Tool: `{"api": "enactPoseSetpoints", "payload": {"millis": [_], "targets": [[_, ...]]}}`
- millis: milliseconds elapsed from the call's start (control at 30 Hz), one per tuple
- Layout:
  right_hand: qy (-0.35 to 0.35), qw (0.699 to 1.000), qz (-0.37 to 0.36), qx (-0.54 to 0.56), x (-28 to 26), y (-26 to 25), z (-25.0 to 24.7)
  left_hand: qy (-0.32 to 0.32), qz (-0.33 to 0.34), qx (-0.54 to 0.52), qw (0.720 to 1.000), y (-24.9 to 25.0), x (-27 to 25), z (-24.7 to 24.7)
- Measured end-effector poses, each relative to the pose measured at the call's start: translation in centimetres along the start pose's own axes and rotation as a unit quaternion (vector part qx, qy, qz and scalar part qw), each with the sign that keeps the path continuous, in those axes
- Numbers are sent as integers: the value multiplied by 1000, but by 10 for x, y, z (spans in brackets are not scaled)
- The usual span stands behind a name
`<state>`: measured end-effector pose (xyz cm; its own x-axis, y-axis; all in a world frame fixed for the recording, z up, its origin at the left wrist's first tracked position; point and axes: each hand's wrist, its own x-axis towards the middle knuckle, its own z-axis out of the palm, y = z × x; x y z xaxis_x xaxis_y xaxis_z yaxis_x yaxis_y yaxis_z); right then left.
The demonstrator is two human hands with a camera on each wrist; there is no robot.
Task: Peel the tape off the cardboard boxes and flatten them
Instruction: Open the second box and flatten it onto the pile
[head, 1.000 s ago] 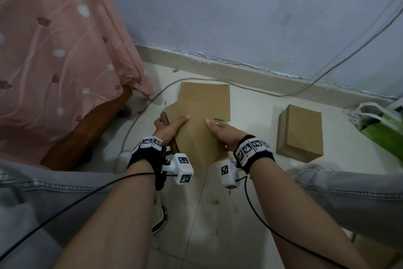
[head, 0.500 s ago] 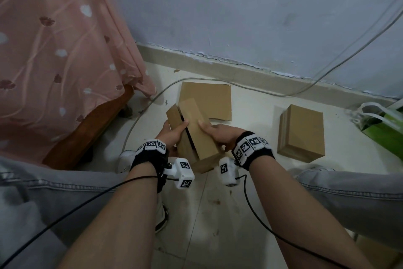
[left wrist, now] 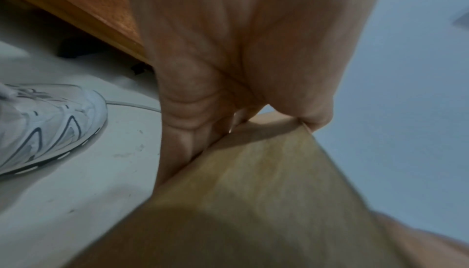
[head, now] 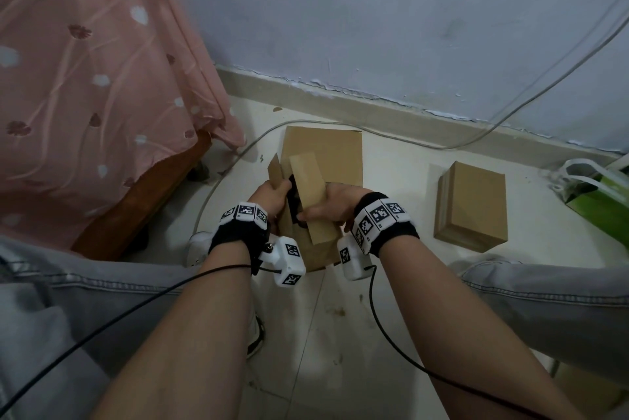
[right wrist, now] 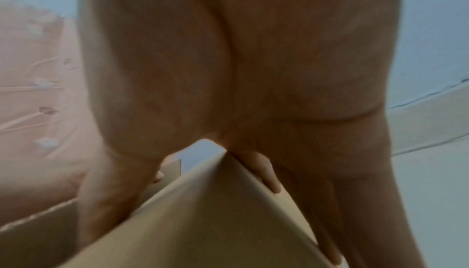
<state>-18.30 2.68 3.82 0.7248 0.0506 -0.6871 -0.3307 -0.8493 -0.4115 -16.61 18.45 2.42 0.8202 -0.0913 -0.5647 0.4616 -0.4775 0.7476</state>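
I hold an opened brown cardboard box (head: 308, 196) above the floor, its flaps standing apart with a dark gap between them. My left hand (head: 270, 196) grips the left flap, thumb on its inner side; the left wrist view shows the flap (left wrist: 253, 182) pinched at its edge. My right hand (head: 335, 203) grips the right flap, thumb over it and fingers behind; the right wrist view shows this panel (right wrist: 215, 212) close up. A flattened box (head: 335, 150) lies on the floor behind it. A closed box (head: 473, 205) sits to the right. No tape is visible.
A bed with a pink floral sheet (head: 85, 79) and wooden frame (head: 143, 205) stands at left. A grey cable (head: 391, 138) runs along the wall base. A green bag (head: 602, 201) sits at far right. My knees flank the floor; a white shoe (left wrist: 43, 123) is at left.
The box went from lying flat under both hands to being lifted and pulled open; the flaps have spread apart and both hands now grip them.
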Motion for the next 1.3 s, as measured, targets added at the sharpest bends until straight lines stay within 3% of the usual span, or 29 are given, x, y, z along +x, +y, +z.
{"api": "enactPoseSetpoints", "payload": {"millis": [100, 267, 400, 467, 567, 667, 733, 800, 900, 1033, 1167, 1300], "targets": [[8, 1000, 18, 20, -10, -3, -5, -35, -31, -10, 999, -8, 19, 4], [21, 994, 29, 106, -14, -1, -11, -8, -46, 18, 999, -16, 35, 1], [73, 994, 24, 75, -13, 6, -15, -40, -77, -4, 996, -71, 97, -2], [96, 993, 24, 69, -16, 7, -19, -78, -99, -31, 992, -70, 86, -7], [105, 991, 15, 84, -16, 10, -26, -69, -79, -95, 990, -20, 11, -23], [120, 989, 0, 82, -15, 8, -35, -75, -83, -130, 985, -5, 0, -35], [141, 987, -11, 71, -14, 6, -38, -25, -61, -28, 997, 0, 7, -42], [162, 985, -22, 52, -12, 5, -37, 45, 15, 96, 994, 9, 15, -46], [164, 985, -49, 26, -9, 3, -35, 67, 63, 152, 984, 28, 10, -38], [154, 984, -89, 16, -8, 1, -34, 57, 16, 231, 971, 24, 5, -12], [153, 985, -83, -8, -7, 3, -32, 113, -36, 286, 951, -1, 2, 3], [235, 971, -34, -30, -2, 2, -27, 146, -31, 265, 953, -2, 3, 6]]}}
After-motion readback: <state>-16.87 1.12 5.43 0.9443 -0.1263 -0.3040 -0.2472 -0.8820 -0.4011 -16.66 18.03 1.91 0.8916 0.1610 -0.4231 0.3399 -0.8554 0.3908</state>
